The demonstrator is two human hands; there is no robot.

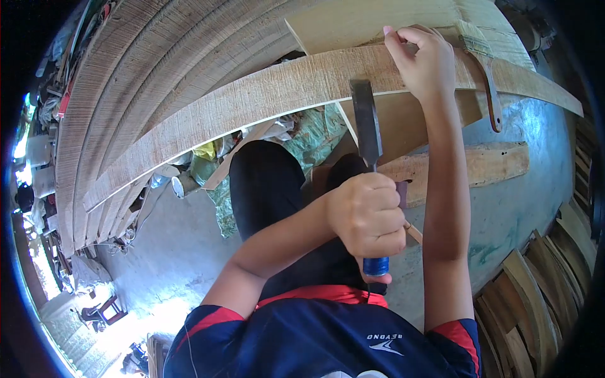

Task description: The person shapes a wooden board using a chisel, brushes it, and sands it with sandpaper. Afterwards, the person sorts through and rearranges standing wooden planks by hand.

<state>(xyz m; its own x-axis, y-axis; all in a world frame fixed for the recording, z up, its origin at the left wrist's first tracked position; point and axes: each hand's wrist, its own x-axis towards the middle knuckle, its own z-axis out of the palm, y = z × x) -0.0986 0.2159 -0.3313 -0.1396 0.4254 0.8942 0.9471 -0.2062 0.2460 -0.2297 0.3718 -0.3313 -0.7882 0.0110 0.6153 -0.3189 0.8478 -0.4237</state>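
My left hand [367, 217] is closed in a fist around a chisel [366, 120]. Its flat metal blade points away from me, with the tip over the near edge of a long curved wooden board [252, 101]. The blue end of the handle shows below the fist. Farther out, my right hand [427, 63] bends over the far side of that board, fingers curled and partly hidden. Just right of it lies a flat brush [489, 82], bristles away from me and brown handle across the board.
Large curved planks [126, 82] stand stacked at the left. A pale wooden sheet [372, 25] lies behind the board. Below it are a rough plank [485, 167] and crumpled green plastic [318, 135]. More curved wood pieces [529, 296] lean at the lower right.
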